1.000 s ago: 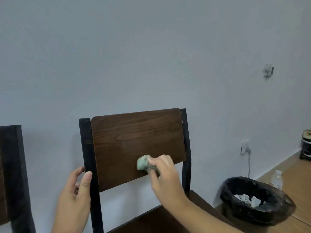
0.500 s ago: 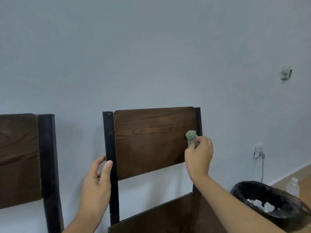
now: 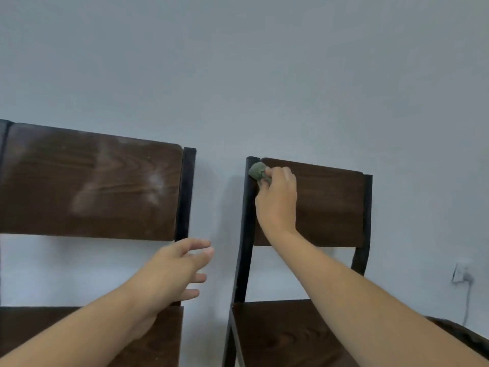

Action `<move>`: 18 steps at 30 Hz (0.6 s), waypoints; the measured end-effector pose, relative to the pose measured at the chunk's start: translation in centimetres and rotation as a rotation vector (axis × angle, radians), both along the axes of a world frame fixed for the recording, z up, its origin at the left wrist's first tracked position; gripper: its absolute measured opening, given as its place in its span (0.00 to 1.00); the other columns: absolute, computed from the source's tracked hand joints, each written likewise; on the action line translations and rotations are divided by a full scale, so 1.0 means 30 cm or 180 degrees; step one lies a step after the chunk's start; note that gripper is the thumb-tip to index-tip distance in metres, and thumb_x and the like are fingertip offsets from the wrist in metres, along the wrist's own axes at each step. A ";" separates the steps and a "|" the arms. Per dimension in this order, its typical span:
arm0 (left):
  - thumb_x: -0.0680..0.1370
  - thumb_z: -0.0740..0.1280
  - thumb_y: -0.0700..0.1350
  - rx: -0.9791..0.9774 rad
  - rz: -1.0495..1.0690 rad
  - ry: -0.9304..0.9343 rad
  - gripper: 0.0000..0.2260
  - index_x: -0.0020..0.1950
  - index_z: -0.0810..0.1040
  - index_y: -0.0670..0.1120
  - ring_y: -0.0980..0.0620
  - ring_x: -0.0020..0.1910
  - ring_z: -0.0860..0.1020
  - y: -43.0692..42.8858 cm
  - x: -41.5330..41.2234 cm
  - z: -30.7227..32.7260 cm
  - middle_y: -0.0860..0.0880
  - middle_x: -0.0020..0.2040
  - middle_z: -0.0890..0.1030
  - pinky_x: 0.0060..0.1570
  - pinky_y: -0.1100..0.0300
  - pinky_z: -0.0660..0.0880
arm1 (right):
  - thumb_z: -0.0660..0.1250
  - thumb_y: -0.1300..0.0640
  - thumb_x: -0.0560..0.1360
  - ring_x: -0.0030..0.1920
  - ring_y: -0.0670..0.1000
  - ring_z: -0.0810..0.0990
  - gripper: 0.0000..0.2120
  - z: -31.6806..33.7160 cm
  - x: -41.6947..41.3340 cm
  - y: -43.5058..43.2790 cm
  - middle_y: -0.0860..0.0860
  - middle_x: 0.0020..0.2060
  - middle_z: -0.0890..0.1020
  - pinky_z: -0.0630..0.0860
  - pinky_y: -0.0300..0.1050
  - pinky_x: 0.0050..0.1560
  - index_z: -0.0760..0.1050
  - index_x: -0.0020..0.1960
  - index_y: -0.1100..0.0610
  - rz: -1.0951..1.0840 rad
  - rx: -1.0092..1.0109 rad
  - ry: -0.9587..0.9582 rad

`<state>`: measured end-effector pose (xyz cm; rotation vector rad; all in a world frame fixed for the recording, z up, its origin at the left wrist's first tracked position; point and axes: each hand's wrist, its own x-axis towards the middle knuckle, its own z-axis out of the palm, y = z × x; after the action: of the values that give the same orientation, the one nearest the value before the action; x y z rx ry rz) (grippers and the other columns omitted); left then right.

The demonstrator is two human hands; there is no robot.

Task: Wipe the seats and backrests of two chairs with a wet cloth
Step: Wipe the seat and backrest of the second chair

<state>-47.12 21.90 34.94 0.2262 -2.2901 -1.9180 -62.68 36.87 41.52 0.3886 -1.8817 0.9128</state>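
Note:
Two dark wooden chairs with black metal frames stand side by side against a pale wall. My right hand [image 3: 277, 200] presses a balled green cloth [image 3: 258, 172] on the top left corner of the right chair's backrest [image 3: 330, 207], against its black post. My left hand [image 3: 180, 268] hovers open in the gap between the chairs, touching nothing. The left chair's backrest [image 3: 87, 181] shows pale streaks. Both seats show at the bottom: the left seat [image 3: 53, 329] and the right seat [image 3: 285, 335], partly hidden by my forearms.
A wall socket with a plugged-in white cable [image 3: 461, 274] is low on the right. The dark rim of a bin [image 3: 465, 337] shows at the bottom right corner. The wall [image 3: 238, 62] stands right behind both chairs.
My right hand moved the cloth from the right edge of the backrest to its top left corner. My left hand let go of the left post. The view swung left, showing more of the left chair.

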 end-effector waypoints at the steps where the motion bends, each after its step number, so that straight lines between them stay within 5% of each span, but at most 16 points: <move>1: 0.80 0.67 0.53 -0.0008 -0.0003 -0.0040 0.13 0.64 0.79 0.55 0.52 0.55 0.82 -0.032 0.062 -0.007 0.52 0.61 0.80 0.54 0.53 0.81 | 0.66 0.66 0.80 0.54 0.54 0.76 0.05 -0.066 0.033 -0.023 0.52 0.49 0.77 0.77 0.48 0.55 0.79 0.54 0.62 0.0056 -0.0009 -0.0051; 4: 0.80 0.66 0.50 0.0039 0.0197 -0.0050 0.12 0.63 0.79 0.53 0.53 0.54 0.83 -0.159 0.215 -0.033 0.52 0.58 0.80 0.52 0.55 0.82 | 0.68 0.65 0.79 0.52 0.51 0.78 0.07 -0.179 0.164 -0.106 0.51 0.50 0.78 0.80 0.47 0.56 0.81 0.56 0.61 0.0397 -0.0193 -0.0360; 7: 0.81 0.65 0.48 -0.0086 0.0578 0.0057 0.10 0.62 0.80 0.52 0.53 0.52 0.84 -0.340 0.351 -0.072 0.51 0.58 0.81 0.50 0.54 0.83 | 0.69 0.63 0.79 0.50 0.46 0.77 0.09 -0.240 0.382 -0.280 0.48 0.51 0.80 0.70 0.27 0.44 0.82 0.58 0.56 0.1087 0.0031 -0.0888; 10: 0.80 0.67 0.45 -0.0303 0.1005 -0.0023 0.09 0.60 0.82 0.50 0.51 0.50 0.86 -0.540 0.558 -0.118 0.48 0.57 0.84 0.47 0.53 0.84 | 0.72 0.61 0.78 0.49 0.46 0.80 0.10 -0.326 0.604 -0.482 0.46 0.47 0.81 0.69 0.28 0.37 0.81 0.57 0.50 0.1821 0.0443 -0.1601; 14: 0.79 0.68 0.45 -0.1310 0.1491 -0.0252 0.09 0.57 0.84 0.52 0.52 0.50 0.85 -0.755 0.969 -0.146 0.52 0.52 0.86 0.50 0.55 0.82 | 0.74 0.60 0.76 0.38 0.41 0.77 0.11 -0.377 0.915 -0.726 0.44 0.39 0.79 0.68 0.31 0.31 0.83 0.54 0.47 0.2512 0.0685 -0.2011; 18: 0.76 0.70 0.52 -0.2108 0.2000 -0.0756 0.07 0.52 0.86 0.59 0.51 0.43 0.84 -0.888 1.390 -0.235 0.53 0.45 0.87 0.48 0.54 0.80 | 0.74 0.61 0.74 0.38 0.41 0.79 0.12 -0.374 1.273 -0.905 0.45 0.37 0.81 0.71 0.25 0.31 0.85 0.53 0.47 0.3244 0.1190 -0.1758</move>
<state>-5.41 -4.75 27.90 0.9743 -2.4340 -0.8267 -24.49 9.72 30.30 1.5461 -2.3698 1.4093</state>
